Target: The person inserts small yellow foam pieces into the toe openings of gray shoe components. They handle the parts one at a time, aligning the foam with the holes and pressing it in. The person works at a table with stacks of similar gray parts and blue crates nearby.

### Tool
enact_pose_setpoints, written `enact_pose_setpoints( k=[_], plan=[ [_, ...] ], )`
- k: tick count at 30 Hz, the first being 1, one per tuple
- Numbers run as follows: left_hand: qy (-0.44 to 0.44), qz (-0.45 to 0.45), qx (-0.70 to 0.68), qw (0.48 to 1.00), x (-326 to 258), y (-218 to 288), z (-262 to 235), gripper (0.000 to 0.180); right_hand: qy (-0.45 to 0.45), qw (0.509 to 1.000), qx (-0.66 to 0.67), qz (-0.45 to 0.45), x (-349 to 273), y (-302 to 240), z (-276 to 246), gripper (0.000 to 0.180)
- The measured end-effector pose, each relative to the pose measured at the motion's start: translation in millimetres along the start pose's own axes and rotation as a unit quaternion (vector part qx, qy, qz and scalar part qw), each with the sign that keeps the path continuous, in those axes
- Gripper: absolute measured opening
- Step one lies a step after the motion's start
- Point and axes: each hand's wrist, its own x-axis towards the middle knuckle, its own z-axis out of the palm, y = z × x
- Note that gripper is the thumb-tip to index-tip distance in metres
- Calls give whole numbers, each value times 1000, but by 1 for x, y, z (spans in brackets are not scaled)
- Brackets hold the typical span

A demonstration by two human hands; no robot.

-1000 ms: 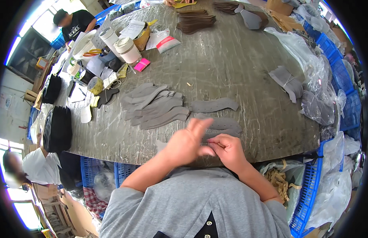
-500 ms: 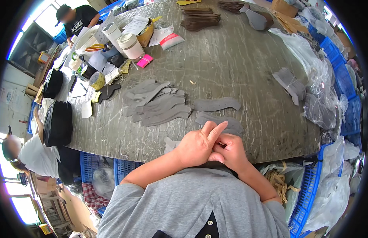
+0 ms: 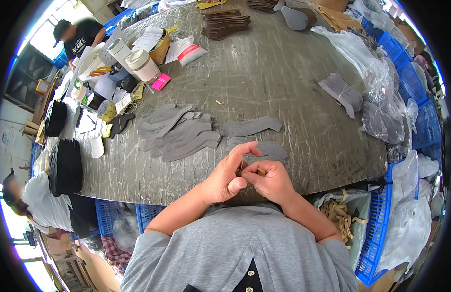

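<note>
L hand (image 3: 224, 179) + R hand (image 3: 270, 181) | both grips pinched on tan strip (image 3: 260, 172) btwn fingertips | grey cutouts (image 3: 179, 134) beyond

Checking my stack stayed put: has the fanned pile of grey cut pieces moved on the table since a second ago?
No. The fanned pile of grey pieces sits in the same place beside the single curved grey piece.

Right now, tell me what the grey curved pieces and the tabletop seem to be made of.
Grey curved pieces: probably felt, foam or synthetic sheet; flat, matte, cleanly cut, fanned in a loose pile.
Tabletop: maybe coated board or stone-look laminate; dull grey-green, pale scuffs and streaks. Material uncertain.
</note>
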Motion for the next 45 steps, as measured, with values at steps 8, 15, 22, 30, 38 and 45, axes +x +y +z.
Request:
enact_pose_setpoints(
  k=[8,15,22,30,38,45],
  plan=[
    [-52,67,336,938,4,15,-3,117,34,978,-187,-88,-5,-13,3,9],
    [-56,72,364,927,2,15,-4,118,36,979,-186,-79,-5,-18,2,8],
    [-68,93,395,911,2,23,1,117,34,980,-182,-74,-5,-13,1,8],
    [-83,71,415,903,0,24,2,117,34,983,-165,-67,-7,-13,2,7],
    [-70,67,223,970,-1,10,0,113,11,998,49,41,-5,-5,0,7],
    [-13,29,-1,1000,-1,8,6,88,-44,989,136,34,1,9,-6,5]
  ],
)
